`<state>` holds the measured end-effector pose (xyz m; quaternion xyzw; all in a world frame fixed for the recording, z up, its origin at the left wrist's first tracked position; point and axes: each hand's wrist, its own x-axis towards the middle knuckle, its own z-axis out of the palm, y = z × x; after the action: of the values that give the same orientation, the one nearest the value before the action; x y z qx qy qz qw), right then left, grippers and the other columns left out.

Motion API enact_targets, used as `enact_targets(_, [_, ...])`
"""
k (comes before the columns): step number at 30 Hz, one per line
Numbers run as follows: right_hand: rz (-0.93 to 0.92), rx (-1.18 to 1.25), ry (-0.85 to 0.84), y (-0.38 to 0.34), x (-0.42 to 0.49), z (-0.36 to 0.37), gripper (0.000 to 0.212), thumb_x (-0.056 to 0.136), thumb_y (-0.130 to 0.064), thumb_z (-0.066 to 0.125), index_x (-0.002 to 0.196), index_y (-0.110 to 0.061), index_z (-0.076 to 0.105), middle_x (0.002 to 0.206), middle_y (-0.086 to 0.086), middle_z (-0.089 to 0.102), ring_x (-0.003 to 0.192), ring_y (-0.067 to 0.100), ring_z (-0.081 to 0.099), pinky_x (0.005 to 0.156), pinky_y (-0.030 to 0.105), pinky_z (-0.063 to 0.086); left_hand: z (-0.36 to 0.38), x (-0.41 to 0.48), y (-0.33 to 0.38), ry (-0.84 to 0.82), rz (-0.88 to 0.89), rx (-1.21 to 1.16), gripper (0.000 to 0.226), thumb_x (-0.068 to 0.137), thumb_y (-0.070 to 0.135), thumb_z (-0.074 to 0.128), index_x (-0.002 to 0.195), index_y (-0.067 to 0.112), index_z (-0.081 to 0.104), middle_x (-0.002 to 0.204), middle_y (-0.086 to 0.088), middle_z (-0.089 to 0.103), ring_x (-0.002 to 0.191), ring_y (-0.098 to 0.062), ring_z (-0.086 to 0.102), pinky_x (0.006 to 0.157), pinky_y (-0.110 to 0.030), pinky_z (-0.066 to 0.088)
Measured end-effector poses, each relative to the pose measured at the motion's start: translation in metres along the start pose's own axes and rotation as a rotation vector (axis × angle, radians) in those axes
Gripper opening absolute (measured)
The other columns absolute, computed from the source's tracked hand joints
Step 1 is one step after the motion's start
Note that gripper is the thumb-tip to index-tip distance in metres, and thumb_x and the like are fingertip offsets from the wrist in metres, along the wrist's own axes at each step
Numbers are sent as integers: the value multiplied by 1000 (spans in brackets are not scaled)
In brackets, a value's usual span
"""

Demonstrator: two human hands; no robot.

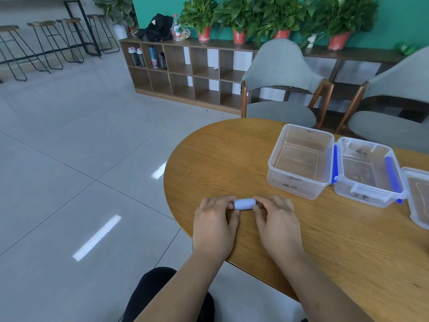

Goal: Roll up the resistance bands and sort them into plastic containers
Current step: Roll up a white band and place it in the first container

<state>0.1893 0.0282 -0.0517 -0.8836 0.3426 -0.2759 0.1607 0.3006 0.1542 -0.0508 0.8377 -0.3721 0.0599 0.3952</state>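
- Your left hand (214, 225) and your right hand (277, 223) meet near the table's (232, 159) near-left edge, each pinching one end of a pale blue rolled band (245, 204).
- The band is wound into a short, tight cylinder lying sideways, held between your fingertips; whether it touches the wood or sits just above it is hard to tell from this angle.
- Your thumbs and curled fingers close on the roll's two ends, while its middle stays bare.
- To the right and farther away stands a clear box (300, 160) with dark handwriting on its front wall.
- Just beside it, touching or nearly so, is a second clear box (369, 171) with blue clips, also marked with writing.
- A third clear box (419, 198) is cut off by the right edge.
- Two grey chairs (282, 82) stand behind the table, with potted plants (204, 19) on a low shelf unit (185, 73) behind them.
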Motion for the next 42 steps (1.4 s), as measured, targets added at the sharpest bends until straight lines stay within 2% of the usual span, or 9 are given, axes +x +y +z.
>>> enact_targets(5, [-48, 26, -69, 1, 1, -1, 40, 95, -32, 73, 134, -23, 68, 126, -11, 68, 114, 16, 53, 94, 34, 51, 2, 1, -1, -7, 18, 66, 24, 98, 33, 68, 123, 34, 68, 113, 20, 67, 102, -7, 51, 90, -33, 50])
enact_targets(10, [-20, 118, -67, 2, 1, -5, 34, 97, -35, 70, 131, -30, 69, 113, -17, 69, 106, 10, 55, 87, 33, 53, 2, 2, -2, -16, 27, 71, 25, 101, 30, 63, 125, 30, 67, 116, 15, 67, 105, -12, 53, 90, -36, 51])
enact_targets(15, [-17, 168, -49, 1, 0, -6, 29, 102, -41, 59, 128, -29, 68, 107, -20, 66, 103, 11, 56, 85, 36, 54, 4, 2, -1, -23, 53, 115, 28, 106, 38, 53, 127, 28, 69, 121, 11, 65, 107, -16, 52, 90, -39, 50])
enact_targets(19, [-11, 183, -47, -1, -1, -6, 35, 104, -44, 54, 130, -25, 67, 107, -16, 68, 105, 12, 58, 85, 34, 55, 2, 2, 2, -15, 113, 109, 29, 105, 29, 58, 133, 30, 67, 127, 12, 60, 109, -15, 51, 92, -37, 49])
enact_targets(23, [-17, 164, -10, -4, -3, -7, 40, 104, -49, 50, 128, -22, 67, 110, -12, 70, 104, 12, 58, 82, 33, 55, -2, 2, 6, -42, 184, 37, 31, 104, 24, 61, 133, 34, 66, 122, 17, 66, 107, -13, 54, 90, -39, 51])
enact_targets(33, [-18, 198, 182, 0, -6, -16, 27, 104, -36, 59, 123, -22, 72, 101, -10, 67, 93, 13, 60, 79, 32, 52, -3, 10, 22, -302, 111, -262, 35, 105, 33, 62, 139, 38, 61, 122, 27, 64, 121, -3, 51, 102, -32, 48])
enact_targets(37, [-37, 191, 139, 0, -6, -15, 34, 108, -45, 52, 127, -25, 72, 106, -10, 69, 98, 16, 62, 83, 32, 52, 1, 9, 24, -287, 102, -229, 33, 104, 30, 62, 136, 38, 62, 112, 42, 56, 119, -1, 52, 102, -33, 49])
enact_targets(40, [-54, 197, 62, -3, -7, -14, 47, 100, -53, 58, 136, -24, 67, 104, -13, 65, 95, 11, 59, 80, 30, 52, 2, 9, 22, -221, 119, -176, 33, 105, 23, 56, 134, 37, 61, 116, 29, 66, 113, -2, 51, 99, -32, 49])
enact_targets(42, [-82, 197, 44, -3, -8, -12, 49, 96, -48, 65, 138, -23, 65, 103, -13, 63, 92, 10, 59, 79, 30, 54, 3, 9, 21, -188, 107, -164, 37, 103, 17, 57, 135, 35, 61, 116, 31, 64, 112, -4, 51, 98, -33, 49])
